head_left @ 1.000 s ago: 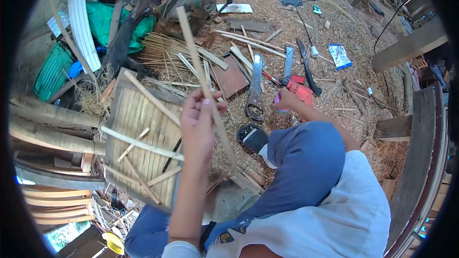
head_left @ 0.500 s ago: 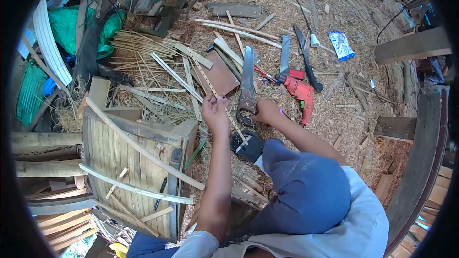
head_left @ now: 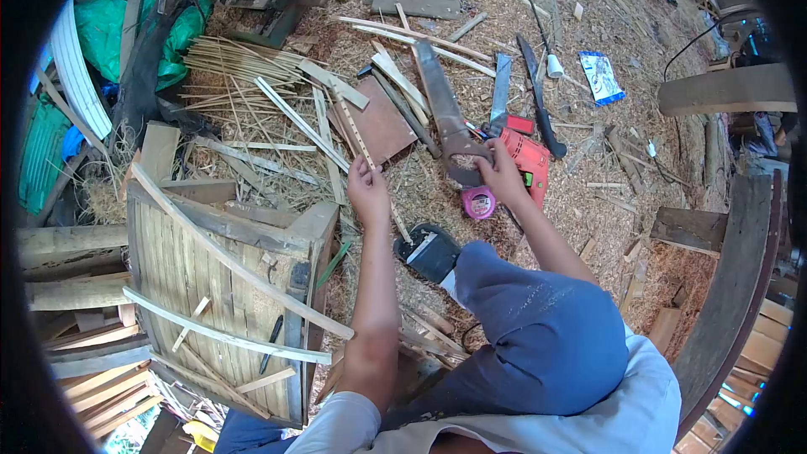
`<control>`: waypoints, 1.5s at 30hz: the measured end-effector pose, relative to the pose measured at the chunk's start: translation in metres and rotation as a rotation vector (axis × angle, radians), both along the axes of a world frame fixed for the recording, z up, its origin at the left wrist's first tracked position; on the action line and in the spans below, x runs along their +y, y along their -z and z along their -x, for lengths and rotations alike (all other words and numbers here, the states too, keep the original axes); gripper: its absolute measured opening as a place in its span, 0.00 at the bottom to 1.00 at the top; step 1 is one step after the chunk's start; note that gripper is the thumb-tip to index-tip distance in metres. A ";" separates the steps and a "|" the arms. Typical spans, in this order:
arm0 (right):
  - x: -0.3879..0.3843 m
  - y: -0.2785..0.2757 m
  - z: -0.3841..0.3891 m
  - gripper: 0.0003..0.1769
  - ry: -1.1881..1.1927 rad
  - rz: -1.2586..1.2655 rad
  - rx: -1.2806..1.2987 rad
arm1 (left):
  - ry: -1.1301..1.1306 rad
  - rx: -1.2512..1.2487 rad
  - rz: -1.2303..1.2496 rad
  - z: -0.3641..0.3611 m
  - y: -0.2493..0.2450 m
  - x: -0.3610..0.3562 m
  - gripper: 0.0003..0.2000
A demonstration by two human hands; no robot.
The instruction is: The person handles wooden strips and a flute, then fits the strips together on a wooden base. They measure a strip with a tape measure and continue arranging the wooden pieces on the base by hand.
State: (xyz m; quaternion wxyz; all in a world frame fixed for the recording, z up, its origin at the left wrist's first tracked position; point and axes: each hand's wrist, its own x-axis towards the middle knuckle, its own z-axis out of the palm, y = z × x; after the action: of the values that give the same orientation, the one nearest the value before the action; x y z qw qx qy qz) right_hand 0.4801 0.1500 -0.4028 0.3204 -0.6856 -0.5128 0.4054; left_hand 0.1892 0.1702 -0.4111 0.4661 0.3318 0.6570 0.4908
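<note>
My left hand (head_left: 368,192) is closed around a thin wooden strip (head_left: 351,124) with a row of dark marks along it. The strip slants down to my sandal (head_left: 429,254). My right hand (head_left: 503,175) grips the handle of a handsaw (head_left: 440,94), its blade pointing up and to the left. Just below the saw handle lies a pink tape measure (head_left: 478,203). A red power drill (head_left: 528,160) rests on the ground beside my right hand, partly covered by it.
A wooden box-like bench (head_left: 218,286) with loose slats stands at left. Beyond my left hand lie a brown board (head_left: 380,122) and a pile of thin sticks (head_left: 244,67). A machete (head_left: 538,92) lies past the drill. Sawdust covers the ground.
My right hand has moved right with the saw, whose handle swung right and blade tilted left. The pink tape measure has come into plain view. My left hand still holds the strip.
</note>
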 end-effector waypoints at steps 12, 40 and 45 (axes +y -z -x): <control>0.055 -0.038 0.006 0.16 0.077 -0.415 -0.618 | -0.020 0.077 -0.012 -0.004 -0.001 0.021 0.28; 0.125 0.003 0.090 0.07 -0.161 -0.274 -0.466 | 0.031 0.036 -0.063 0.008 -0.004 0.009 0.12; 0.129 0.025 0.104 0.06 -0.185 -0.167 -0.669 | 0.054 0.105 -0.097 0.005 -0.008 0.010 0.10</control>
State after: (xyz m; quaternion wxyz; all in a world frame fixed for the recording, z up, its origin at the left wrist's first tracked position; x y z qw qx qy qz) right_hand 0.3758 0.2793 -0.4275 0.1515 -0.7026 -0.6805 0.1425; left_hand 0.1845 0.1807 -0.4028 0.4278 0.3969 0.6467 0.4911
